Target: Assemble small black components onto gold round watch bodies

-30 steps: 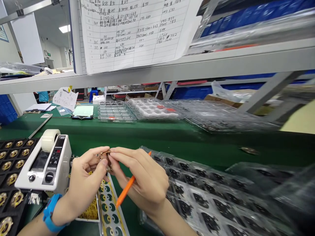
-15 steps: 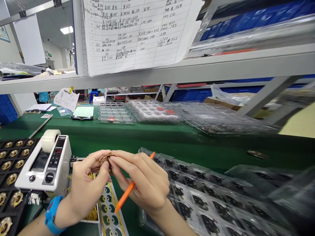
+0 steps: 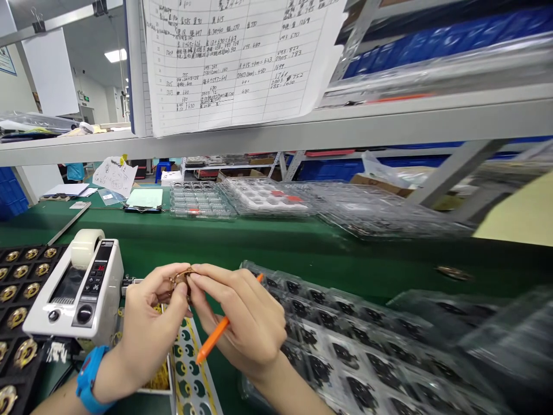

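Observation:
Between the fingertips of both hands is a small copper-coloured ring-shaped part [image 3: 181,278], largely covered by the fingers. My left hand [image 3: 151,317], with a blue band [image 3: 91,377] on the wrist, pinches it from the left. My right hand [image 3: 242,323] presses its fingertips on the part's right edge. An orange pen-like tool [image 3: 213,340] lies across the right palm, tucked under the fingers, its tip pointing down and left. Below the hands is a sheet of yellow-edged stickers with round cutouts [image 3: 192,369], beside a box of yellow bits [image 3: 158,380].
A white tape dispenser [image 3: 80,288] stands left, beside a black tray of gold ring parts [image 3: 9,311]. Clear trays of black parts [image 3: 345,346] fill the right. More plastic trays [image 3: 268,196] lie on the back ledge. A grey shelf bar [image 3: 259,128] crosses above, with a handwritten sheet [image 3: 242,69].
The view has shifted slightly, so the hands appear a little further left. Both hands keep hold of the copper-coloured part, and the orange tool stays in the right hand.

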`<state>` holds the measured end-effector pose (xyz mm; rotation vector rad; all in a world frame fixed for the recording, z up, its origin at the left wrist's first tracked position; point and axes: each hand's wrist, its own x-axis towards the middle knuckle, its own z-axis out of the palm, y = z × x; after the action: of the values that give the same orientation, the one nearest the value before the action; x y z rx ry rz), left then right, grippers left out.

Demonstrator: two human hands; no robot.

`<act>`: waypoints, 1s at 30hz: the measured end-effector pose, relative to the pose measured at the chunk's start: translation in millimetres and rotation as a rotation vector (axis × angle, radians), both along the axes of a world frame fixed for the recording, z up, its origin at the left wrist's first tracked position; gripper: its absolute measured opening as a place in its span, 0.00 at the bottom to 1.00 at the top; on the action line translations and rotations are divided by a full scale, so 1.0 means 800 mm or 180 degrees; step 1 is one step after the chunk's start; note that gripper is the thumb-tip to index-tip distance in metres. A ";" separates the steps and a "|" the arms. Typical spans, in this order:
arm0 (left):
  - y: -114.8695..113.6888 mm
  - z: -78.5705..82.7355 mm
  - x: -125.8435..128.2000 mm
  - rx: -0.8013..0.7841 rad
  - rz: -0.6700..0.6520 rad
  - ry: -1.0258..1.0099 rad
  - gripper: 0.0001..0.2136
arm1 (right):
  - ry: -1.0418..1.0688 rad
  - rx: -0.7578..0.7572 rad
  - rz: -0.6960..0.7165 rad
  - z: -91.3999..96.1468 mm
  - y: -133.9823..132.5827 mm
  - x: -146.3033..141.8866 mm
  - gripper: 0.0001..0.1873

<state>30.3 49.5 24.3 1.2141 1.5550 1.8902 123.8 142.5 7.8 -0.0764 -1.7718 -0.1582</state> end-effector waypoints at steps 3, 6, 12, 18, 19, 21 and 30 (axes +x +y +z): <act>0.005 0.003 -0.008 -0.0177 -0.0168 -0.0352 0.04 | -0.0058 -0.0232 0.0156 0.003 0.000 0.002 0.10; 0.010 0.007 -0.018 -0.0219 -0.0257 -0.0644 0.07 | -0.0088 -0.0946 0.0524 0.010 0.000 0.012 0.06; 0.010 0.011 -0.030 -0.0262 -0.0758 -0.0893 0.08 | -0.1143 -0.1928 0.1070 0.026 0.011 0.028 0.07; 0.006 0.017 -0.028 -0.0407 -0.0873 -0.0787 0.08 | -0.1526 -0.1744 0.1499 0.025 0.011 0.023 0.08; 0.006 0.017 -0.027 -0.0432 -0.0862 -0.0786 0.08 | -0.1531 -0.1716 0.1472 0.024 0.010 0.022 0.08; 0.007 0.017 -0.026 -0.0473 -0.0827 -0.0780 0.09 | -0.1553 -0.1690 0.1435 0.022 0.008 0.020 0.10; 0.009 0.013 -0.036 -0.0349 -0.1066 -0.0693 0.07 | -0.2058 -0.2497 0.1705 0.017 0.018 0.020 0.18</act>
<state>1.6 56.9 35.0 1.1008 1.2370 1.6372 139.8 156.7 21.6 -0.1180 -2.3282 1.0052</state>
